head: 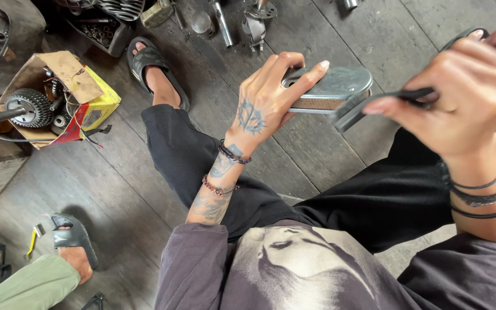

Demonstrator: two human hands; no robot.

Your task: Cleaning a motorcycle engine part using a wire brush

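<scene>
My left hand (265, 100) grips a flat, oval metal filter element (334, 86) with a grey top and a tan mesh edge, held out above my knees. My right hand (466, 86) is closed on the dark handle of a brush (354, 109), whose head touches the filter's right end. I am seated, in black trousers (374, 195), with my sandalled foot (155, 72) on the wooden floor (328, 155).
A torn cardboard box (58, 86) with gears and metal parts lies at the left. More metal parts (225, 23) are strewn along the top. Another person's sandalled foot (73, 241) and green trouser leg show at bottom left.
</scene>
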